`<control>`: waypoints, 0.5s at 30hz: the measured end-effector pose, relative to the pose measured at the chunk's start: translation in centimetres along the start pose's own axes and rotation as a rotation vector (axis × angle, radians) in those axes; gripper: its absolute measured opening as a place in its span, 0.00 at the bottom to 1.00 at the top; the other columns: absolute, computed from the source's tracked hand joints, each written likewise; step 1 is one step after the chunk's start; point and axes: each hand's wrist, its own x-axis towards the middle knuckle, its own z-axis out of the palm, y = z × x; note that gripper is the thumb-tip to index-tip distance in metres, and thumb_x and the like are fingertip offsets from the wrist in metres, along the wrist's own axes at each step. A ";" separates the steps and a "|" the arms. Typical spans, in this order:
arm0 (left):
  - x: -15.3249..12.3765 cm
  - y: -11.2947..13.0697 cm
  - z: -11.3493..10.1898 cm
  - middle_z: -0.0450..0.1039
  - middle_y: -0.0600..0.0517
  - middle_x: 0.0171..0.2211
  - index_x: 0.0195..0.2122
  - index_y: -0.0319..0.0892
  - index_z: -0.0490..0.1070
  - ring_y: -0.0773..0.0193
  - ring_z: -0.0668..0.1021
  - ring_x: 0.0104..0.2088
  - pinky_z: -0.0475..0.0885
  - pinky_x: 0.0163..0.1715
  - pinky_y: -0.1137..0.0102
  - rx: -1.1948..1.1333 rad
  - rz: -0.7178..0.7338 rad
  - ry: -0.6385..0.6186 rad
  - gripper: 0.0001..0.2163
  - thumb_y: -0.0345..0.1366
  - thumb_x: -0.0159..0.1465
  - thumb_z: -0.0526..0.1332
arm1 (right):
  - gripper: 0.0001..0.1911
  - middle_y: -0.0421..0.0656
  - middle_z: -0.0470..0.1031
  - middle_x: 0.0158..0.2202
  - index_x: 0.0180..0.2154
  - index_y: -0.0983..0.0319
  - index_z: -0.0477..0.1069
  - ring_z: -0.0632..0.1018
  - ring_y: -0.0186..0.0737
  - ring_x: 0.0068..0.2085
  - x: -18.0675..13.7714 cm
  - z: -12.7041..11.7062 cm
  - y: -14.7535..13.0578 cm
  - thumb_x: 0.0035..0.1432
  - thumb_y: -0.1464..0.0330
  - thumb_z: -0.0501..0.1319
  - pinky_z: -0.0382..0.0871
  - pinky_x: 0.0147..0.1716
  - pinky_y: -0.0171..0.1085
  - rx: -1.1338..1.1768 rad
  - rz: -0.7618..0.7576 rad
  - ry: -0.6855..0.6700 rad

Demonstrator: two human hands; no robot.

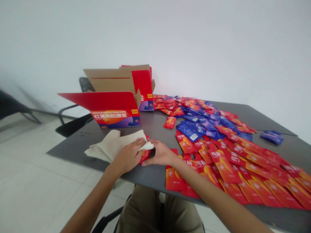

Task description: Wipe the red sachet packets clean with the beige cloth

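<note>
Far left: dark chair (12, 105) on pale tiled floor (29, 165), partly out of view. Next, black armchair (73, 124) just behind the left end of the grey table (77, 145).

On the table, 2 open cartons: front carton (114, 113) upright, red flap tilted out to the left, "40" printed low on its side; rear carton (143, 84) just behind, brown inner flap showing.

Nearer the person, off-white cloth (104, 147) lies crumpled, its right end running under the left hand. Left hand (130, 153) rests over the cloth, fingers close together; can't tell if it grips or only presses. Red packet (145, 156) sits between the 2 hands near the front table edge, mostly covered. Right hand (161, 153) forms a wide C at the packet's right end, thumb below, fingers above at the cloth tip; can't tell if it pinches.

Person's trousers (138, 207) below the edge.

Right of the cartons, 1 loose red packet (169, 122) lies beside a mixed red-and-blue pile (199, 116). In front of that pile, overlapping red packets (224, 165) spread to the right picture edge. A few blue packets (272, 137) lie apart, right of the pile. Plain pale wall (218, 48) behind.
</note>
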 end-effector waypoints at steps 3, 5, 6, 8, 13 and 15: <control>-0.5 0.1 0.4 0.60 0.44 0.62 0.60 0.33 0.62 0.60 0.62 0.63 0.57 0.63 0.62 0.017 0.031 0.014 0.24 0.29 0.62 0.48 | 0.46 0.51 0.70 0.57 0.53 0.63 0.69 0.69 0.54 0.59 0.0 0.0 0.0 0.31 0.54 0.74 0.58 0.60 0.49 0.013 -0.018 0.004; -2.2 0.7 0.8 0.59 0.46 0.63 0.60 0.35 0.61 0.62 0.60 0.64 0.57 0.63 0.63 0.023 0.085 0.016 0.25 0.28 0.61 0.48 | 0.45 0.49 0.71 0.56 0.52 0.61 0.70 0.69 0.53 0.59 0.1 0.2 0.1 0.29 0.55 0.74 0.58 0.60 0.48 0.022 -0.067 0.014; -3.0 1.0 0.9 0.57 0.47 0.64 0.61 0.36 0.61 0.62 0.59 0.64 0.56 0.63 0.62 0.024 0.098 0.024 0.25 0.28 0.61 0.48 | 0.44 0.48 0.71 0.56 0.52 0.59 0.70 0.69 0.52 0.59 0.1 0.2 0.2 0.29 0.57 0.75 0.58 0.60 0.47 0.027 -0.089 0.018; -3.7 1.3 0.8 0.57 0.47 0.64 0.61 0.36 0.60 0.62 0.60 0.64 0.56 0.63 0.63 0.013 0.107 0.018 0.25 0.28 0.61 0.48 | 0.43 0.46 0.71 0.56 0.51 0.58 0.71 0.69 0.52 0.59 0.1 0.2 0.3 0.28 0.58 0.75 0.58 0.60 0.46 0.034 -0.102 0.022; -0.2 0.7 0.0 0.62 0.43 0.61 0.60 0.32 0.61 0.60 0.64 0.62 0.59 0.62 0.63 0.021 -0.013 0.008 0.24 0.29 0.62 0.47 | 0.41 0.47 0.72 0.55 0.51 0.59 0.71 0.70 0.52 0.58 0.1 -0.2 0.0 0.31 0.58 0.75 0.57 0.61 0.48 0.042 -0.053 0.006; 0.2 0.7 0.0 0.62 0.42 0.61 0.60 0.32 0.62 0.59 0.64 0.62 0.59 0.62 0.62 0.046 -0.015 0.015 0.24 0.29 0.62 0.47 | 0.42 0.48 0.72 0.55 0.52 0.60 0.70 0.71 0.51 0.57 0.1 -0.2 -0.2 0.32 0.57 0.74 0.57 0.61 0.47 0.040 -0.061 0.001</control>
